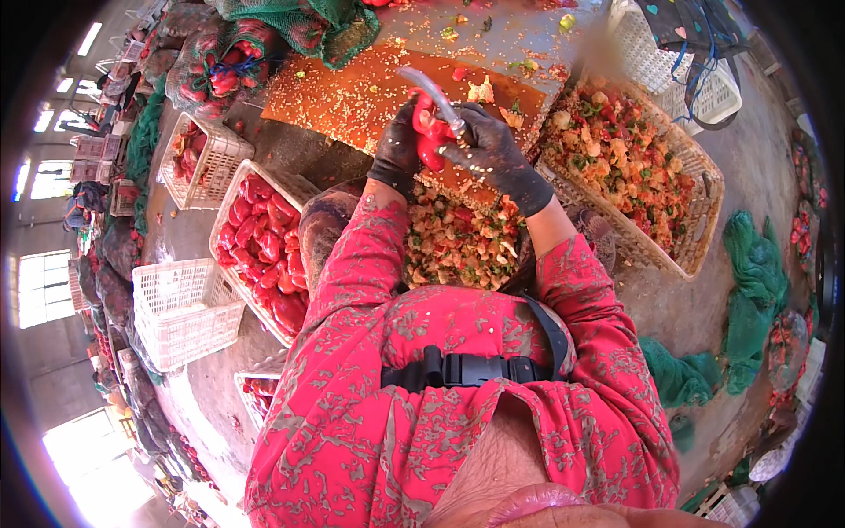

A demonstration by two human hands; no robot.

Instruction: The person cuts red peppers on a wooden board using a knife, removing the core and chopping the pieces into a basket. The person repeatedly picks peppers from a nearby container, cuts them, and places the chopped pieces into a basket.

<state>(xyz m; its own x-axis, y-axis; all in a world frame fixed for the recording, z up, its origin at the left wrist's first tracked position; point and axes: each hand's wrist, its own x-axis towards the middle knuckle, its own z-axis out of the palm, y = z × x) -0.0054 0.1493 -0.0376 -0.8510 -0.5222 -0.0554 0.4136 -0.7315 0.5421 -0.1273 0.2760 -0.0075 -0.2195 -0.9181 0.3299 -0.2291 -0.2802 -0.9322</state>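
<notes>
My left hand (pixel 395 150), in a black glove, grips a red bell pepper (pixel 430 135) above the near edge of an orange board (pixel 330 99). In my right hand (pixel 490 148), also gloved, is a knife with a curved metal blade (pixel 432 89); its blade crosses over the top of the pepper and points to the far left. The right fingers lie close against the pepper's right side. Pale seeds and bits of pepper are strewn over the board. Below my hands, between my legs, lies a heap of pepper cores (pixel 462 244).
To the left stands a crate of red peppers (pixel 228 224), near a white plastic crate (pixel 188 317). A crate of cores and scraps (pixel 703 198) sits at the right. Net sacks of peppers (pixel 221 72) lie far left; green netting (pixel 756 290) covers floor at right.
</notes>
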